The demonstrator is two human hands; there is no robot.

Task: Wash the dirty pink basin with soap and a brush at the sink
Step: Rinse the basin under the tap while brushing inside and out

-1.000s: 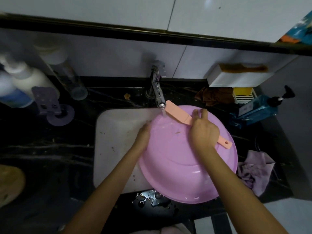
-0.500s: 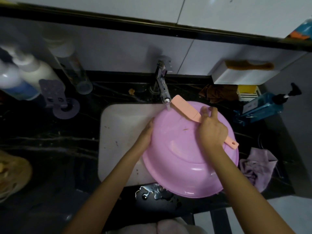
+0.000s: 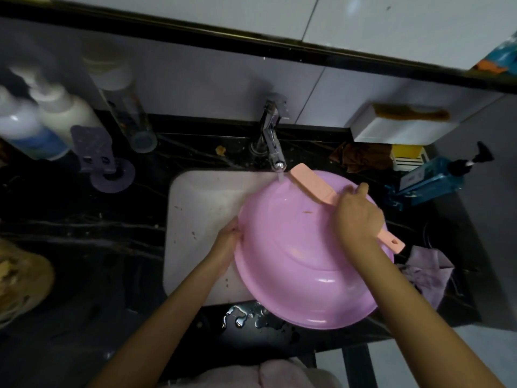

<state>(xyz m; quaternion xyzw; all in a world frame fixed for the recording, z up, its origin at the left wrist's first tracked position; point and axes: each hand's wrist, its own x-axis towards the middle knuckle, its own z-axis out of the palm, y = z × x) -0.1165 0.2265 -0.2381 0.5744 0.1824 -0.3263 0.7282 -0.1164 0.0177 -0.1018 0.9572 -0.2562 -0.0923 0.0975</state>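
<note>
Basin (image 3: 302,256): light, stiff, wet plastic, likely slippery; best held at the rim. Left hand (image 3: 228,235) grips the rim; right hand (image 3: 356,212) wrapped round the brush (image 3: 316,189) handle.

Person shows as two arms plus a strip of clothing. Left forearm (image 3: 167,309) & right forearm (image 3: 419,317): bare along the whole length in view. Left hand (image 3: 228,236) & right hand (image 3: 356,217): bare too, incl. fingers (image 3: 362,189). Btm edge, ctr, between the forearms: pale pink soft fabric garment (image 3: 251,373) w/ rounded folds, dim & blurred; type of garment can't be told.
</note>
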